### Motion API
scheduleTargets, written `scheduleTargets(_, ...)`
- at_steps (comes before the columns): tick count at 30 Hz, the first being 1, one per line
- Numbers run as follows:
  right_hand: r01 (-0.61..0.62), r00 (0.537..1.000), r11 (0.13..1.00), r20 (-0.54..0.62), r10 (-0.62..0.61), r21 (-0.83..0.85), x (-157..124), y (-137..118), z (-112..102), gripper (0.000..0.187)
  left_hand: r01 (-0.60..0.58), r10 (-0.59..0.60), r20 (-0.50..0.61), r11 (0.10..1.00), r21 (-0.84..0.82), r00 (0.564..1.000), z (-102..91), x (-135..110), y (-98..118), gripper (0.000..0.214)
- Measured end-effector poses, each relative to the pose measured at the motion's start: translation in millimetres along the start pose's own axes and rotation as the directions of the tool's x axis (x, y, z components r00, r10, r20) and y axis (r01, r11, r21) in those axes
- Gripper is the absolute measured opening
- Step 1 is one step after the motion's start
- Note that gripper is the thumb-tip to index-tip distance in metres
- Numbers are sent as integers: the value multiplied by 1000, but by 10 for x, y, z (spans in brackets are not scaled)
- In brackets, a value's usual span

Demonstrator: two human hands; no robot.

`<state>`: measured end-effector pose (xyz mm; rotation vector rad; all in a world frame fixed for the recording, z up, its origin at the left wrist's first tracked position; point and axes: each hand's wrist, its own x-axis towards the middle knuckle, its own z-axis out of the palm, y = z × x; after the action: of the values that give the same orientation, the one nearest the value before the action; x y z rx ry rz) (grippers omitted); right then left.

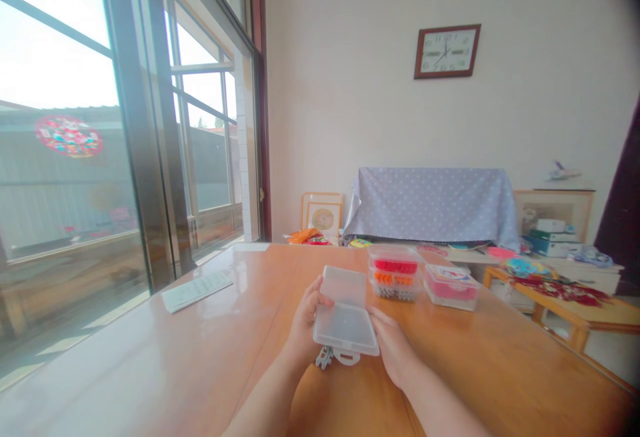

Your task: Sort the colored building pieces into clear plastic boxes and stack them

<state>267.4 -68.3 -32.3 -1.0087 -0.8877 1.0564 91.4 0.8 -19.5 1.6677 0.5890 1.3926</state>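
Note:
Between my two hands is a clear plastic box (346, 326) with its lid (344, 288) swung open away from me. My left hand (305, 317) grips its left side, thumb over the edge near the hinge. Along the right side my right hand (393, 340) is closed against the box, its fingers partly hidden. The box looks empty. A white slotted tab (347, 358) shows below its near edge. Several small grey plastic pieces (324, 357) lie beside the tab, below the box's near left corner.
Stacked clear boxes (393, 276) with red, orange and grey pieces stand beyond my right hand. Right of them is a clear box with pink contents (451, 287). A printed sheet (197, 290) lies on the wooden table (240, 330) at left, near the window. A low wooden table (585, 314) is at right.

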Motion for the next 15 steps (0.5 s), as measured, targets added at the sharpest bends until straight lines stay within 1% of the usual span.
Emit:
scheduleTargets(4, 24, 999, 1000, 21, -24, -12, -13, -29, 5, 52, -10, 9, -30, 1000, -5, 999, -14, 32, 5, 19)
scheduleTargets(6, 49, 999, 998, 17, -49, -41, -10, -20, 0, 51, 16, -17, -71, 1000, -19, 997, -24, 46, -1, 19)
scheduleTargets(8, 51, 999, 995, -13, -52, -87, 6, 9, -18, 49, 64, -70, -129, 997, -49, 989, -36, 59, -7, 22)
scheduleTargets(12, -27, 992, 984, -123, 5, -176, 56, 86, -71, 49, 101, -132, -213, 983, -151, 968, -79, 92, -20, 27)
scheduleTargets(15, -27, 991, 978, -136, -2, -208, 70, 105, -75, 48, 106, -162, -248, 969, -222, 955, -123, 122, -44, 29)
